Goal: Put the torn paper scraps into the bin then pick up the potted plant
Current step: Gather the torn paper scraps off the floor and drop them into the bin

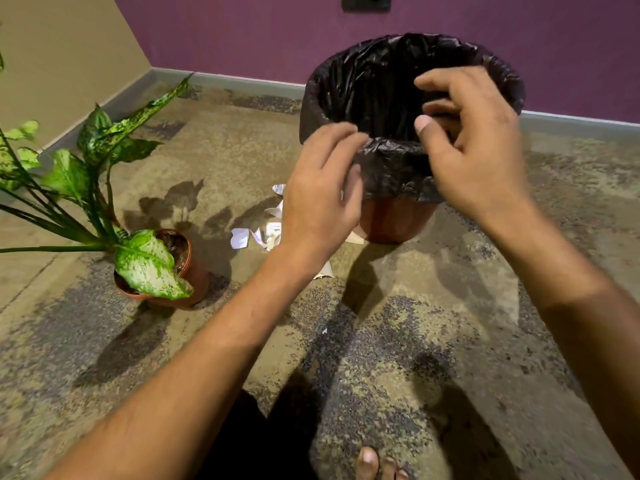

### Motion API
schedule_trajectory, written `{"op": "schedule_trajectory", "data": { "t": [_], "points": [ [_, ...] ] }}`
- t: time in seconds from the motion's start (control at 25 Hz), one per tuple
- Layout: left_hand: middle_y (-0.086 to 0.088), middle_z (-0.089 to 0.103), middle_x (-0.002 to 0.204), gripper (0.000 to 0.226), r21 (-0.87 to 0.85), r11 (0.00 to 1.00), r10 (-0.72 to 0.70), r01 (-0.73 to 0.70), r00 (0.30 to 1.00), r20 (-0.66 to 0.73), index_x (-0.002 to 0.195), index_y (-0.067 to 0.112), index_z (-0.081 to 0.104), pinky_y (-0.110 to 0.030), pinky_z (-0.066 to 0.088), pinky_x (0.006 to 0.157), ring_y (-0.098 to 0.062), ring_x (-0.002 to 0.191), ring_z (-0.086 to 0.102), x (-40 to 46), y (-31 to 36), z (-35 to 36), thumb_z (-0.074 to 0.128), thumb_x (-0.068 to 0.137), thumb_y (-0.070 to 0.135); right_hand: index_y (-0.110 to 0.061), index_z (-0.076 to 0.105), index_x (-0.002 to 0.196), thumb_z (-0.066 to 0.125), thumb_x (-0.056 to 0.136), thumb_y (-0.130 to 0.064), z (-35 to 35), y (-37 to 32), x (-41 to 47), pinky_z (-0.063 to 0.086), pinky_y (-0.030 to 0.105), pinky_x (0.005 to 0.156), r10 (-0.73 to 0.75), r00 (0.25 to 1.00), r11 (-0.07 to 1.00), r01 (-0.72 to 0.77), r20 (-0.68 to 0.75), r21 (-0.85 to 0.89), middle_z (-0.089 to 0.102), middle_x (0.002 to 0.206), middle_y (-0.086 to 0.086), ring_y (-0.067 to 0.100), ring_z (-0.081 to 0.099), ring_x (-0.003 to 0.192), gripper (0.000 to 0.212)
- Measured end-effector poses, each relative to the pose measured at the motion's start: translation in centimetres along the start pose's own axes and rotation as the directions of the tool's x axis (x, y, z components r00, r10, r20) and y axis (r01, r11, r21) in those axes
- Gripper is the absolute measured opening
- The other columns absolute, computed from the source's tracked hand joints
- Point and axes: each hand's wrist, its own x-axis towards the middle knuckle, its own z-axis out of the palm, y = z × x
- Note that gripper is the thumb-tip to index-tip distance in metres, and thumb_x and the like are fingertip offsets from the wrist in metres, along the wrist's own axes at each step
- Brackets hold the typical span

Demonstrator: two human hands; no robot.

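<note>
A brown bin [398, 221] lined with a black plastic bag [367, 84] stands on the floor ahead. My right hand [478, 147] hovers over its near rim, fingers curled and apart, with nothing visible in it. My left hand [322, 199] is at the bin's left side, fingers spread near the bag's edge, holding nothing. Several torn white paper scraps [258, 235] lie on the floor left of the bin's base, partly hidden by my left hand. The potted plant [156, 268], speckled green leaves in a brown pot, stands at the left.
The floor [415, 341] is mottled beige and grey. A purple wall [242, 32] with a grey skirting runs behind the bin, a beige wall [62, 57] at the left. My bare toes [377, 465] show at the bottom edge.
</note>
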Motion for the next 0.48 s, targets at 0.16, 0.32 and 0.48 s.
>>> {"op": "schedule_trajectory", "data": {
  "t": [0.16, 0.32, 0.48],
  "points": [
    [-0.015, 0.059, 0.122, 0.029, 0.016, 1.0, -0.019, 0.018, 0.998, 0.056, 0.113, -0.002, 0.063, -0.041, 0.04, 0.105, -0.029, 0.12, 0.052, -7.6, -3.0, -0.4, 0.059, 0.085, 0.0, -0.01, 0.066, 0.108, 0.055, 0.093, -0.01, 3.4, -0.4, -5.2, 0.048, 0.023, 0.085, -0.027, 0.989, 0.997, 0.016, 0.146, 0.078, 0.062, 0.105, -0.002, 0.008, 0.057, 0.095, 0.018],
    [-0.013, 0.057, 0.129, 0.037, 0.158, 0.959, -0.27, 0.236, 0.931, 0.247, 0.12, 0.002, 0.059, -0.05, 0.041, 0.102, -0.03, 0.125, 0.049, -13.9, -8.3, 0.5, 0.056, 0.089, 0.022, -0.022, 0.048, 0.136, 0.051, 0.097, -0.029, 10.0, 3.0, -10.2, 0.039, 0.036, 0.108, 0.152, 0.824, 0.987, -0.154, 0.545, -0.042, 0.05, 0.136, -0.006, 0.006, 0.045, 0.123, 0.04],
    [-0.006, 0.042, 0.145, 0.054, 0.285, 0.838, -0.543, 0.464, 0.753, 0.371, 0.138, 0.012, 0.044, -0.044, 0.025, 0.117, -0.019, 0.138, 0.031, -17.7, -11.4, 0.3, 0.053, 0.092, 0.04, -0.024, 0.016, 0.151, 0.048, 0.094, -0.05, 14.8, 7.2, -13.2, 0.015, 0.039, 0.116, 0.267, 0.639, 0.963, -0.168, 0.721, -0.209, 0.016, 0.158, 0.0, 0.019, 0.019, 0.144, 0.07]
  ]
}}
